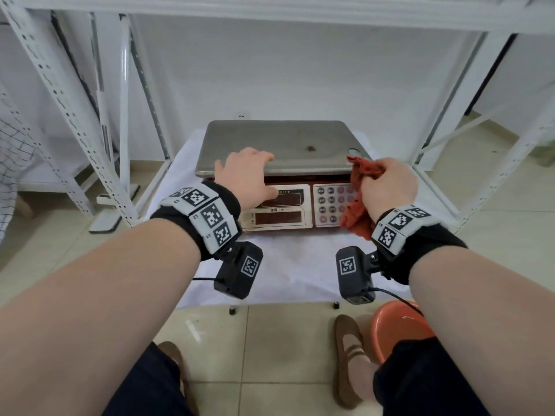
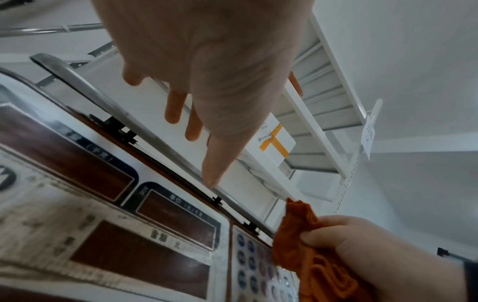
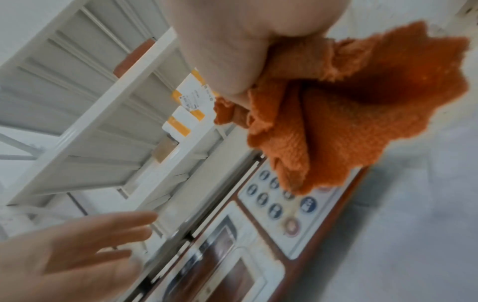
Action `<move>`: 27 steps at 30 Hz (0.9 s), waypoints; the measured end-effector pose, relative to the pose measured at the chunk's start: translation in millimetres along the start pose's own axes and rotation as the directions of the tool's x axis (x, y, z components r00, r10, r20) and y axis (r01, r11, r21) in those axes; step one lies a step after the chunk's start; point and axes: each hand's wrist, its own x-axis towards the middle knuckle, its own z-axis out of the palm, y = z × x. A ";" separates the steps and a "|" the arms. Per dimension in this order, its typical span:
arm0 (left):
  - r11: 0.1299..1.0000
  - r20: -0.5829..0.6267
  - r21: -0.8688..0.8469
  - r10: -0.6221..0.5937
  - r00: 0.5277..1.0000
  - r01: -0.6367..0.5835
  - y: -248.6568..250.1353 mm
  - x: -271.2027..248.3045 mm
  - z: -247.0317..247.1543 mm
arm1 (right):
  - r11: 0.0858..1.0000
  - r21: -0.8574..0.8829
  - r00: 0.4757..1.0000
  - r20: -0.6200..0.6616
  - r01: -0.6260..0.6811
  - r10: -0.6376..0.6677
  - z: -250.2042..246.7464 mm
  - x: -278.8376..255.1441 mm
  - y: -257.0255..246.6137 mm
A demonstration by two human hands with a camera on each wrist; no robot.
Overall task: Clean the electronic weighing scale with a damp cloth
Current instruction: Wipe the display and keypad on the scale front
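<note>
The weighing scale has a steel pan (image 1: 279, 142) with a brown stain (image 1: 311, 149) and a red front with displays and a keypad (image 1: 332, 202). It stands on a low table under a white sheet (image 1: 294, 265). My left hand (image 1: 252, 172) is over the pan's front left edge, fingers extended and thumb down by the display (image 2: 108, 204). My right hand (image 1: 387, 187) grips a bunched orange cloth (image 1: 365, 172) at the pan's front right corner. The cloth (image 3: 349, 114) hangs over the keypad (image 3: 279, 204) and hides some keys. The cloth (image 2: 310, 255) shows beside the pan rim in the left wrist view.
White metal shelving posts (image 1: 126, 115) stand to the left and right of the table, with a shelf overhead. An orange basin (image 1: 396, 328) sits on the tiled floor by my right foot (image 1: 348, 355). Boxes with yellow tape (image 2: 274, 143) lie on an upper shelf.
</note>
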 end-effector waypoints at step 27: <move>0.989 0.050 0.140 0.028 0.998 -0.035 -12.7 9.7 16.1 | 0.990 -0.119 0.997 -0.027 -0.071 0.068 15.2 5.1 26.4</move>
